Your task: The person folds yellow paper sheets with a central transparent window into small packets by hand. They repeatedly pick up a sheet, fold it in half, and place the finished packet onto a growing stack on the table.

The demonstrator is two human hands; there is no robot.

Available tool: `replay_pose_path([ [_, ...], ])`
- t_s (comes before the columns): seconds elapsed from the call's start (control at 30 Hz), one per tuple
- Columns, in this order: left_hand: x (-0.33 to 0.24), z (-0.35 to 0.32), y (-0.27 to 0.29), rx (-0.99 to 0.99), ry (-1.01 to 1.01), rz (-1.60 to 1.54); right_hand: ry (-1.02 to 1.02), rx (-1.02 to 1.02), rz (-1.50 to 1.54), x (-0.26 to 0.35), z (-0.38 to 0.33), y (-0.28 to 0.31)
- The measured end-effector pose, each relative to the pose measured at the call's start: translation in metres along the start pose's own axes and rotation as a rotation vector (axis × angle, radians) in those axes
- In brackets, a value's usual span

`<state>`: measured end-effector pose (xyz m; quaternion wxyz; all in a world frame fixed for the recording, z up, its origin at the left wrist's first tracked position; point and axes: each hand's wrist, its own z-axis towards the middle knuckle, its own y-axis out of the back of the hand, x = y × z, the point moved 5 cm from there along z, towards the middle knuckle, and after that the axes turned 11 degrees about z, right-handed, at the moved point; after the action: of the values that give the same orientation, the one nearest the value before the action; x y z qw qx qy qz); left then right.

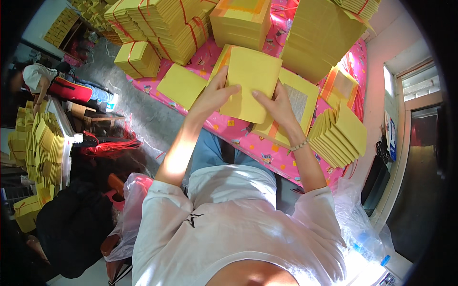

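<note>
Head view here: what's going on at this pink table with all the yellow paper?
A seated person holds a thin sheaf of yellow paper sheets up in both hands, the left hand gripping its left edge and the right hand its right edge. Below it lies a sheet with a silvery square on the pink table cover. A fanned pile sits to the right, and bundles tied with red string stand behind. Another person works far left.
</note>
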<state>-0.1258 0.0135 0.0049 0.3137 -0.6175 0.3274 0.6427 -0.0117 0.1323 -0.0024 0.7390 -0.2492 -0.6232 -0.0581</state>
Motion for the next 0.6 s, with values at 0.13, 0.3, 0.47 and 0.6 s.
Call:
replay_pose_path([
  [0.13,-0.004,0.001,-0.005,0.021,0.23,-0.018,-0.147,-0.053,0.025,-0.001,-0.001,0.002],
  [0.3,0.009,0.005,-0.012,0.018,0.322,-0.109,-0.268,-0.046,0.152,-0.005,-0.003,0.006],
  [0.47,0.012,0.009,-0.016,0.016,0.398,-0.115,-0.344,-0.087,0.255,-0.008,-0.006,0.008],
  [0.6,0.015,0.011,-0.018,0.025,0.458,-0.164,-0.399,-0.097,0.346,-0.011,-0.008,0.011],
])
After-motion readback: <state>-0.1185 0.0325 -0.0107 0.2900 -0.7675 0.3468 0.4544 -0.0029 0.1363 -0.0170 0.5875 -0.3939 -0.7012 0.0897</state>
